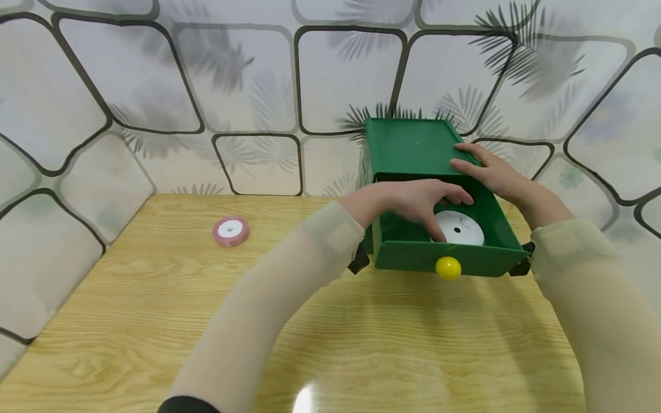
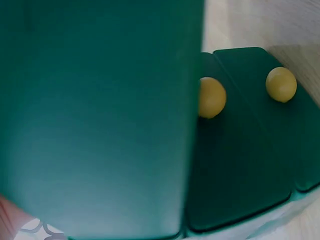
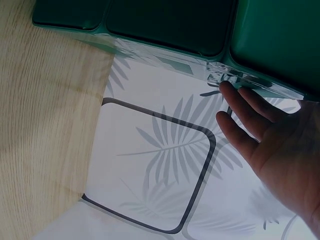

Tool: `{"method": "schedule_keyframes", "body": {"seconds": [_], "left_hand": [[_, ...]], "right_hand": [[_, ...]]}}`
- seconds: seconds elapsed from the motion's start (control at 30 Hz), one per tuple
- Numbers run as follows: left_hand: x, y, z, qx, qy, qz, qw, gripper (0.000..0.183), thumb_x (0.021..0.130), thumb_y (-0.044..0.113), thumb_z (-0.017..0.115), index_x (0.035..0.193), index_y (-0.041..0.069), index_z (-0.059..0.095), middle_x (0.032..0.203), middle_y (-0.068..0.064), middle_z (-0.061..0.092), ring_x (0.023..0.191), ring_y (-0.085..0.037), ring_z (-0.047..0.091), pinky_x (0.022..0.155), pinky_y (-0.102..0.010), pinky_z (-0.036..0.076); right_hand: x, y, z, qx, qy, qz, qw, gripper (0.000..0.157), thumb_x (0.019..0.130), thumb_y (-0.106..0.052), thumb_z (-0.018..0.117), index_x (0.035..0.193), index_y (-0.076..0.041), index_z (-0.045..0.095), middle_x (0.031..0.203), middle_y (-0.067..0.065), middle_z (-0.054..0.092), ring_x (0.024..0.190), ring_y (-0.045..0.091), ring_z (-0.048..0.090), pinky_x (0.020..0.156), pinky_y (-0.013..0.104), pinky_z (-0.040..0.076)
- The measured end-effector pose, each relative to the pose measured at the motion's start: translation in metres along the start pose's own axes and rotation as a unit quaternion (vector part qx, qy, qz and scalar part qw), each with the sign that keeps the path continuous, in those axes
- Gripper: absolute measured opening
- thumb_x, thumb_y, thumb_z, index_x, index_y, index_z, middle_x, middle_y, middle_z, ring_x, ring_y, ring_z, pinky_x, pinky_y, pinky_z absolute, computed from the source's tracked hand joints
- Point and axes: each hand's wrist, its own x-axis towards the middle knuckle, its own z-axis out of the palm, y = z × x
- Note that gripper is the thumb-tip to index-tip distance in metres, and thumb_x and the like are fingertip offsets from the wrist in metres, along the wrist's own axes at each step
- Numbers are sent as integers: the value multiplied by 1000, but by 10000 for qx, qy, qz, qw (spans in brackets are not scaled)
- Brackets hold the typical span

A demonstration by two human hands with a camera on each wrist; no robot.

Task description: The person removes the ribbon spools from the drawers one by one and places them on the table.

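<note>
1. The hands divide the work: the left hand reaches into the pulled-out green plastic drawer, while the right hand rests against the top right edge of the green box with clear sides, probably to steady it.
2. The round white disc with a dark centre hole lies inside the drawer, towards its right side; the drawer stands out far enough to give access from above.
3. The left hand's thumb points down at the disc's left edge, its other fingers loosely spread above, with no firm grip visible.
4. The right hand's fingers are extended and relaxed, grasping nothing.
5. The pink-rimmed white roll lies well apart on the wood-grain table.
</note>
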Motion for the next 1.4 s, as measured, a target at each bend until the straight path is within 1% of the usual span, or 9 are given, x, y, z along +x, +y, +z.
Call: {"method": "schedule_keyframes", "body": {"seconds": [0.17,0.47,0.7,0.87,1.03,1.2,1.33,1.4], "left_hand": [[8,-2,5,396,-126,-36,9991,76,85,23,77,149,11,37,148,-4,41,132,-8,36,99,-11,28],[15,-4,9,642,-155,-135,9977,74,87,23,74,149,10,36,148,-3,41,128,-8,39,97,-11,29],[16,-3,10,866,-130,-236,9959,70,88,26,74,148,10,40,146,0,44,119,-7,44,93,-11,33],[16,-2,10,920,-64,-225,9955,67,88,26,74,146,11,44,144,0,46,117,-7,45,92,-12,33],[14,-3,8,966,91,-216,9950,68,86,29,75,145,11,45,143,1,47,117,-7,45,93,-12,34],[9,-1,5,989,171,-162,9948,71,86,33,75,145,12,44,144,1,46,122,-7,43,96,-13,33],[3,4,2,1097,258,-127,9935,72,86,35,75,146,12,42,146,0,43,128,-9,39,99,-13,30],[-1,6,1,1070,341,-119,9936,73,86,34,75,146,11,41,147,0,42,129,-9,38,99,-13,30]], "right_hand": [[-1,-2,1,15,22,-19,10000,75,101,-49,40,157,-11,7,159,24,-4,140,51,6,106,69,10],[-1,0,0,61,20,-4,10000,74,102,-48,40,157,-12,6,159,24,-4,140,52,7,106,69,11],[-1,0,0,47,26,11,10000,74,102,-48,39,157,-13,6,159,23,-4,139,52,7,105,69,11],[-1,0,0,41,19,19,10000,74,101,-49,39,157,-13,6,159,24,-3,139,53,9,105,70,13],[0,0,0,104,-27,24,9999,74,102,-48,39,157,-13,5,159,24,-4,138,53,10,105,69,13],[1,1,0,147,-54,6,9999,74,102,-46,40,157,-11,5,159,24,-6,140,51,6,106,68,10],[2,2,-1,108,-44,0,9999,74,102,-46,39,157,-10,5,159,24,-6,141,50,4,107,68,9],[1,1,0,70,-32,0,10000,74,102,-47,39,157,-10,5,159,23,-6,141,50,3,107,68,9]]}}
